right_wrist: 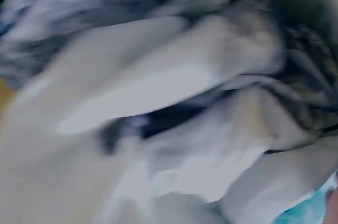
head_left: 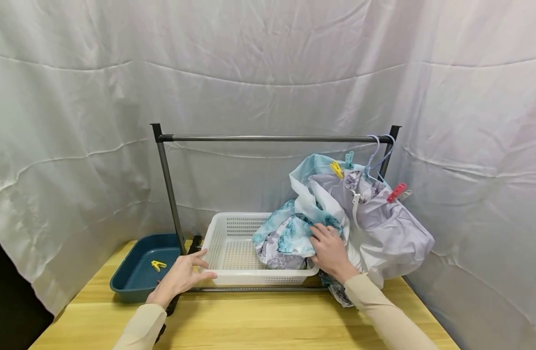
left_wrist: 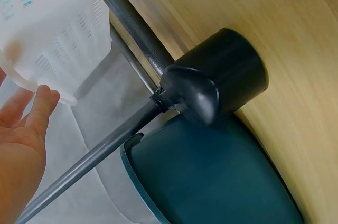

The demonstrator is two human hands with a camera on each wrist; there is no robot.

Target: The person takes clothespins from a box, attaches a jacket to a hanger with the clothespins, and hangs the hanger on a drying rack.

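Note:
My left hand [head_left: 182, 277] is at the front left corner of a white slotted plastic basket [head_left: 261, 278]. Its fairly straight fingers touch the rim, as the left wrist view also shows, and the thumb lies along the front wall. With bent fingers, my right hand [head_left: 331, 250] holds a blue-and-white patterned cloth [head_left: 296, 236], partly inside the basket's right side. Beside it a pale lavender garment [head_left: 384, 223] hangs from a hanger [head_left: 372, 158], and its lower part bunches near my right forearm. Blurred pale fabric [right_wrist: 158, 86] fills the right wrist view.
A dark metal rack [head_left: 268, 138] spans the table [head_left: 259, 321]. Yellow [head_left: 336, 168], teal [head_left: 348, 159] and red clips [head_left: 397, 192] are on the hanging fabric. At the left stands a blue-green tub [head_left: 128, 287] containing a yellow clip [head_left: 158, 265]. A grey curtain [head_left: 259, 63] surrounds the table.

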